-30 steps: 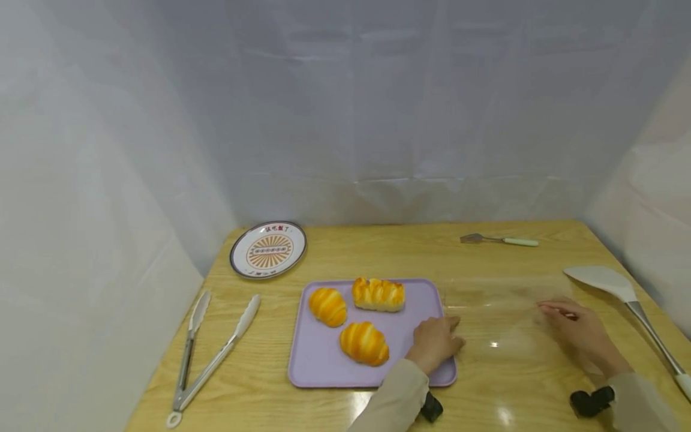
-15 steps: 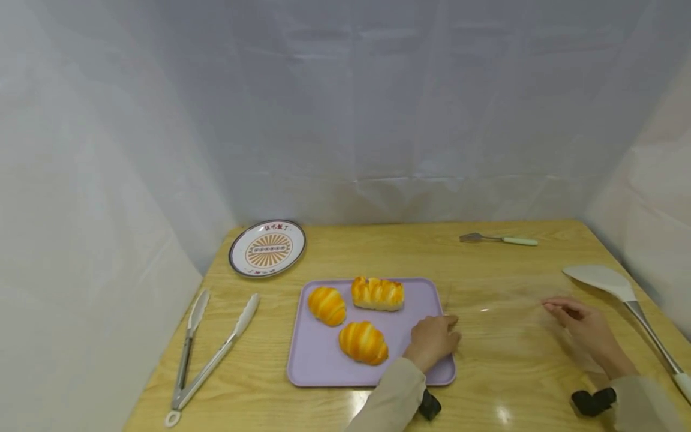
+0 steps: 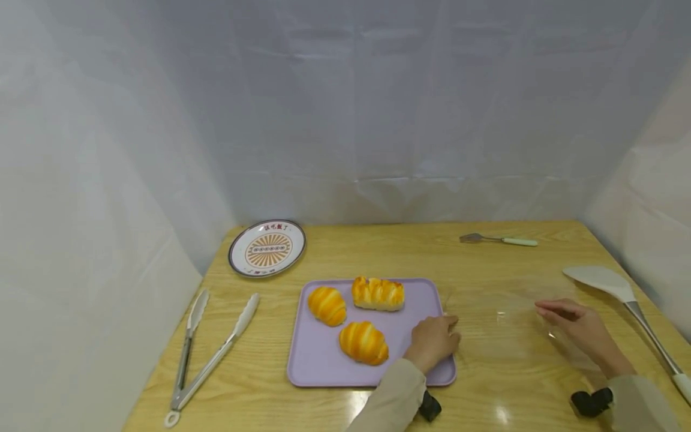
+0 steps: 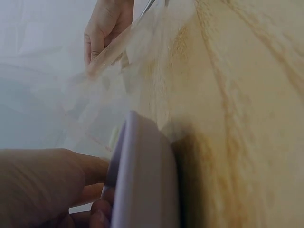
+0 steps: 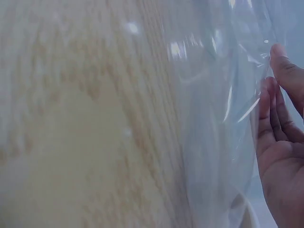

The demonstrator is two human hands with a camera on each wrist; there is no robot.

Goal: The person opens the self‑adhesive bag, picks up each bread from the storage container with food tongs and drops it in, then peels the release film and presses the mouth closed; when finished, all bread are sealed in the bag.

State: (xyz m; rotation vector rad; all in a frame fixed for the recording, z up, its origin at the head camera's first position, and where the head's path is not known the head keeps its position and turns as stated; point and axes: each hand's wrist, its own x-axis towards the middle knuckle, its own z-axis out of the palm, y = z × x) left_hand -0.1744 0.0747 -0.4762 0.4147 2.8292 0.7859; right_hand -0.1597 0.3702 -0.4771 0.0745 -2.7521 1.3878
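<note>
A lilac tray (image 3: 318, 375) carries two striped rolls (image 3: 327, 306) (image 3: 364, 343) and a longer loaf-shaped bread (image 3: 378, 294). My left hand (image 3: 433, 343) is at the tray's right edge, its fingers bent over the rim; the left wrist view has the fingertips (image 4: 100, 211) against the rim, partly hidden. From beside that edge, a thin clear plastic film (image 3: 501, 315) stretches rightward. My right hand (image 3: 583, 330) pinches its far end between thumb and fingers, above the table. Whether my left fingers also hold the film cannot be seen. Folds and glints show on it (image 5: 204, 118) in the right wrist view.
Open metal tongs (image 3: 189, 396) lie left of the tray. A patterned plate (image 3: 270, 248) stands at the back left. A fork (image 3: 499, 240) with a pale green handle lies at the back right. A large spatula (image 3: 607, 281) lies along the table's right side, beyond my right hand.
My right hand shifts a little right, then back left, with the film. The glints on the film move. My left hand, the tray and the bread stay put.
</note>
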